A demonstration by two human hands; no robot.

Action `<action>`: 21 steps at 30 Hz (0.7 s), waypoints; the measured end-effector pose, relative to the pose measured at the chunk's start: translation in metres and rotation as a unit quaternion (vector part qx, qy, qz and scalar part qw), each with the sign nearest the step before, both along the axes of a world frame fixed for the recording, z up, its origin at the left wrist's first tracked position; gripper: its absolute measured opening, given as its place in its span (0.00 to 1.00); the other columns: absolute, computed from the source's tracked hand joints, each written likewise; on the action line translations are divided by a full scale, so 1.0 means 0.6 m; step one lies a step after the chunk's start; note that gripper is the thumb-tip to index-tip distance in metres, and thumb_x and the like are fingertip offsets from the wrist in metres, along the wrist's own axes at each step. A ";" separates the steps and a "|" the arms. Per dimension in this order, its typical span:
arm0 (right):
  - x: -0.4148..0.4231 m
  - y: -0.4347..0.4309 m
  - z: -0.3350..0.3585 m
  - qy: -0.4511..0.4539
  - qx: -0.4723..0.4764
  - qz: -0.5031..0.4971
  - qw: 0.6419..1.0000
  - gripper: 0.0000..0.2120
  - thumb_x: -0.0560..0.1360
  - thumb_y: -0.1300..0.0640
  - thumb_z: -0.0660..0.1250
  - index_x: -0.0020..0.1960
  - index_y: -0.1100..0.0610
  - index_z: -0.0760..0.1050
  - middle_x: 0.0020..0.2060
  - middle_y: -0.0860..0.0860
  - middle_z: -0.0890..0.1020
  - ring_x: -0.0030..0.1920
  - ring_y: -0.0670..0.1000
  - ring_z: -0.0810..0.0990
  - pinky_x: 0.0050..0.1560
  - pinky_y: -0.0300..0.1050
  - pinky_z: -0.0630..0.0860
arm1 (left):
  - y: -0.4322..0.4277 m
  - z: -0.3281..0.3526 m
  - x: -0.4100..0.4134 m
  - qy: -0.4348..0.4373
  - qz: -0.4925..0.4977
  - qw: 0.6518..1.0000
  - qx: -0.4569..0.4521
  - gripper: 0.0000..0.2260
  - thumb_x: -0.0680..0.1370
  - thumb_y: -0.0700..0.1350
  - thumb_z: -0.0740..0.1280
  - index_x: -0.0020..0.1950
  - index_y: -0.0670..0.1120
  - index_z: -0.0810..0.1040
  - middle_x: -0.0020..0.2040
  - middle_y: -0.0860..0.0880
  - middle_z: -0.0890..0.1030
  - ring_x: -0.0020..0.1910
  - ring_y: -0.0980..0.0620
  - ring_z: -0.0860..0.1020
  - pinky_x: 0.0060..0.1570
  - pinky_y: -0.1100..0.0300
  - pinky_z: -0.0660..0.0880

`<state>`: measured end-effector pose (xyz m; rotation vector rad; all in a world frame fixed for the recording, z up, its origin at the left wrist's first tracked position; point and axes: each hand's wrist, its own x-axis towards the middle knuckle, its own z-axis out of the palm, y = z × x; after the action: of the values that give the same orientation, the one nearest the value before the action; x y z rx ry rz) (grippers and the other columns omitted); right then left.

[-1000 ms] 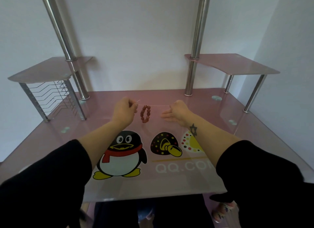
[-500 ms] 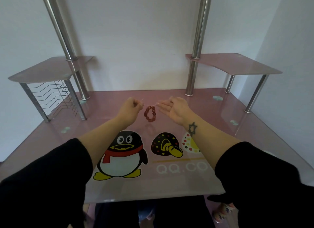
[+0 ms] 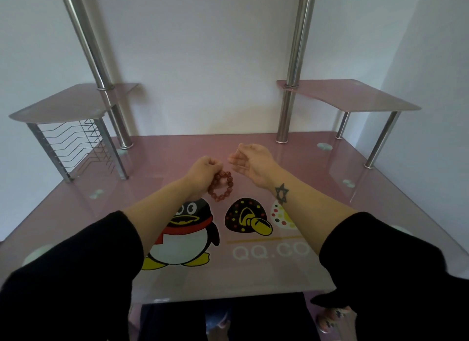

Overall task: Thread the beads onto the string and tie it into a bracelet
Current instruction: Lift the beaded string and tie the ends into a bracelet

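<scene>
Just above the penguin picture [image 3: 182,229] printed on a pink glass desk [image 3: 330,168], a person's two bare forearms reach forward out of black sleeves [image 3: 76,277], seen from a head camera looking down. Directly over the penguin's head, the left hand [image 3: 203,169] has its fingers curled into a loose fist and grips the top of a loop of reddish-brown beads [image 3: 231,182]. The loop hangs from those fingers, with its lowest beads just up and right of the penguin's head. Whether the beads touch the glass cannot be told.

Further up and right of the penguin, the right hand [image 3: 253,159] is raised close beside the left without touching it, palm turned toward it and fingers loosely bent. The string is too fine to make out, so it cannot be told whether this hand pinches anything. A star tattoo [image 3: 281,193] marks the right wrist.

Immediately right of the penguin is a mushroom picture [image 3: 245,215]. Far behind the penguin, two metal poles [image 3: 291,61] rise from the desk, each carrying a small pink shelf [image 3: 355,96]. A wire rack [image 3: 76,142] sits beneath the left one.
</scene>
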<state>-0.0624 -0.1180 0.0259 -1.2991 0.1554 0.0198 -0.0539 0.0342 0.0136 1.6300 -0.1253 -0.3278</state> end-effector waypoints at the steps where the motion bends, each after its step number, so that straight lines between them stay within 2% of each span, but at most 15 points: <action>1: 0.000 -0.001 -0.004 0.017 -0.032 -0.005 0.999 0.09 0.82 0.55 0.59 0.48 0.60 0.71 0.46 0.59 0.80 0.49 0.58 0.81 0.55 0.54 0.79 | -0.001 0.002 0.000 0.017 0.000 1.000 -0.017 0.04 0.82 0.39 0.59 0.48 0.41 0.70 0.34 0.45 0.74 0.26 0.54 0.75 0.36 0.58 0.80; 4: -0.006 -0.001 -0.011 0.093 -0.072 0.021 0.993 0.18 0.82 0.48 0.56 0.56 0.62 0.72 0.51 0.61 0.81 0.50 0.59 0.82 0.51 0.53 0.80 | -0.005 0.009 0.001 0.058 0.013 0.997 -0.056 0.04 0.82 0.38 0.59 0.47 0.40 0.71 0.35 0.45 0.75 0.28 0.53 0.76 0.42 0.54 0.81; 7: -0.012 -0.002 -0.017 0.125 -0.060 0.087 0.987 0.24 0.81 0.41 0.54 0.61 0.62 0.71 0.54 0.61 0.81 0.51 0.58 0.81 0.51 0.52 0.80 | -0.007 0.014 0.006 0.064 0.034 0.996 -0.060 0.04 0.82 0.38 0.59 0.51 0.38 0.72 0.34 0.44 0.77 0.28 0.52 0.78 0.38 0.54 0.82; 9: -0.013 -0.004 -0.021 0.121 -0.066 0.130 0.982 0.27 0.80 0.39 0.57 0.62 0.62 0.71 0.52 0.60 0.81 0.50 0.58 0.82 0.53 0.53 0.80 | -0.007 0.019 0.009 0.075 0.044 0.994 -0.059 0.05 0.81 0.38 0.59 0.51 0.37 0.73 0.30 0.44 0.79 0.28 0.51 0.79 0.36 0.53 0.82; 11: -0.014 -0.006 -0.021 0.103 -0.089 0.156 0.978 0.27 0.76 0.39 0.64 0.61 0.61 0.74 0.50 0.58 0.83 0.48 0.56 0.83 0.49 0.51 0.81 | -0.007 0.023 0.013 0.098 0.061 0.992 -0.057 0.05 0.81 0.36 0.60 0.49 0.35 0.74 0.29 0.44 0.79 0.27 0.50 0.79 0.32 0.54 0.81; 13: -0.015 -0.008 -0.020 0.077 -0.121 0.163 0.976 0.25 0.72 0.41 0.71 0.58 0.60 0.77 0.50 0.58 0.83 0.48 0.55 0.84 0.45 0.49 0.82 | -0.005 0.029 0.017 0.124 0.082 0.987 -0.053 0.06 0.80 0.34 0.61 0.49 0.33 0.75 0.30 0.43 0.79 0.26 0.51 0.79 0.28 0.58 0.79; 15: -0.014 -0.011 -0.020 0.061 -0.137 0.172 0.974 0.20 0.70 0.48 0.75 0.57 0.59 0.79 0.51 0.58 0.84 0.49 0.54 0.84 0.46 0.48 0.82 | 0.000 0.034 0.023 0.149 0.081 0.985 -0.039 0.06 0.79 0.34 0.61 0.52 0.32 0.75 0.35 0.41 0.79 0.29 0.50 0.79 0.27 0.60 0.78; 18: -0.012 -0.011 -0.022 0.054 -0.135 0.157 0.977 0.11 0.71 0.62 0.74 0.53 0.59 0.81 0.45 0.56 0.85 0.44 0.52 0.84 0.45 0.47 0.82 | 0.008 0.038 0.027 0.183 0.047 0.982 -0.019 0.11 0.81 0.38 0.60 0.60 0.34 0.72 0.41 0.40 0.77 0.36 0.49 0.78 0.32 0.57 0.78; 21: -0.013 -0.006 -0.017 0.055 -0.117 0.104 0.986 0.09 0.74 0.61 0.70 0.54 0.62 0.79 0.42 0.55 0.84 0.43 0.53 0.83 0.44 0.48 0.82 | 0.012 0.039 0.023 0.189 0.025 0.981 -0.023 0.14 0.80 0.44 0.62 0.62 0.36 0.68 0.49 0.39 0.76 0.44 0.46 0.79 0.33 0.56 0.79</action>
<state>-0.0701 -0.1216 0.0154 -1.5456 0.1186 0.2594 -0.0398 0.0414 0.0371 1.4946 0.1947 -0.5855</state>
